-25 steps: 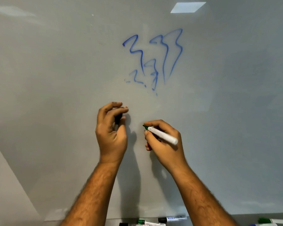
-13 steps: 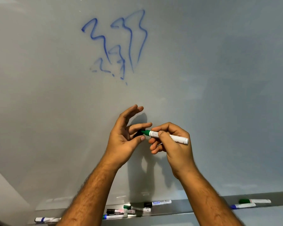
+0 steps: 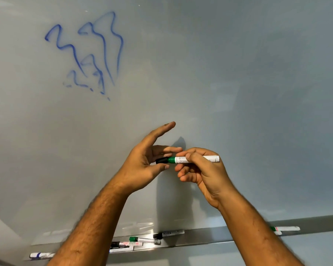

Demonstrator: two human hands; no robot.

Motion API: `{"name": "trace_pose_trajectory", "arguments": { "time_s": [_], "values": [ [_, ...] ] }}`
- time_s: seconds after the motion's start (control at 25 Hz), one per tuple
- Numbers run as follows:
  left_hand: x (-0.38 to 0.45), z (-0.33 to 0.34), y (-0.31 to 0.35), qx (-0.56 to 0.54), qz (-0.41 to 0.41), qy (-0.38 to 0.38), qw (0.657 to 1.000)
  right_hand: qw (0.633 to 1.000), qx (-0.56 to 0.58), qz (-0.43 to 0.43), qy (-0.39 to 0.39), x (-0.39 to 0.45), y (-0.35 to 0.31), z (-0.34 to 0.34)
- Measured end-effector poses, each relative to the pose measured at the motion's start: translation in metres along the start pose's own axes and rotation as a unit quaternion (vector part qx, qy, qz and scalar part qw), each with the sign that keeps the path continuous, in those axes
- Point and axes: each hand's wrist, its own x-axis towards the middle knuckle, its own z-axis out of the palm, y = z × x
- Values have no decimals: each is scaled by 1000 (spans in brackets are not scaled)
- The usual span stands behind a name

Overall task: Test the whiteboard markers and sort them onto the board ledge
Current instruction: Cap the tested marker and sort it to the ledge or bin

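Green marker (image 3: 195, 159) is held level in front of the whiteboard (image 3: 238, 83), mid-frame, well above the ledge (image 3: 210, 238). White barrel, green collar, black cap (image 3: 161, 160) at its left end. Cap looks seated or nearly seated on the tip; can't tell if it has clicked home.

Right hand (image 3: 204, 169) grip: narrow, thumb and fingers wrapped round the barrel, holding the marker. Left hand (image 3: 142, 166) grip: thumb and a finger pinched lightly on the cap, index finger stretched up and free, so a loose hold on the cap only.

No green stroke visible on the board; only a blue scribble (image 3: 88, 54) upper left, faded at its lower end.

Step in hand, as a judgement: capping the green marker between test and sort, though the pose could equally be the cap coming off.

Ledge below: a blue-banded marker (image 3: 39, 255) far left, a cluster near centre with a red-labelled one (image 3: 126, 244), a green-capped one (image 3: 144, 239) and a black-capped one (image 3: 168, 233), plus one more (image 3: 285, 229) out right, partly hidden by the right forearm.

Next move likely calls for pressing the cap fully on, then lowering the marker to the ledge and choosing the proper group. Sorting rule isn't evident from here.
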Motion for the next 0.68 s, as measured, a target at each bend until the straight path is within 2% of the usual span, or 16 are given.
{"name": "trace_pose_trajectory", "arguments": {
  "time_s": [0.2,0.32,0.4,0.56,0.6,0.68],
  "values": [
    [12,22,12,-43,-7,-65,997,995,81,58,-16,-3,-1,-28],
    [18,36,11,-72,-8,-97,993,993,91,66,-33,-2,1,-39],
    [21,47,2,-80,-1,-46,996,994,100,45,-17,-2,3,-47],
    [16,77,-28,-151,-23,117,981,995,95,-9,35,-3,9,-65],
    [13,87,-35,-193,-52,167,965,996,63,-36,50,-4,12,-69],
    [11,109,-42,-300,-126,256,910,991,-27,-114,64,-6,20,-77]
  ]
}}
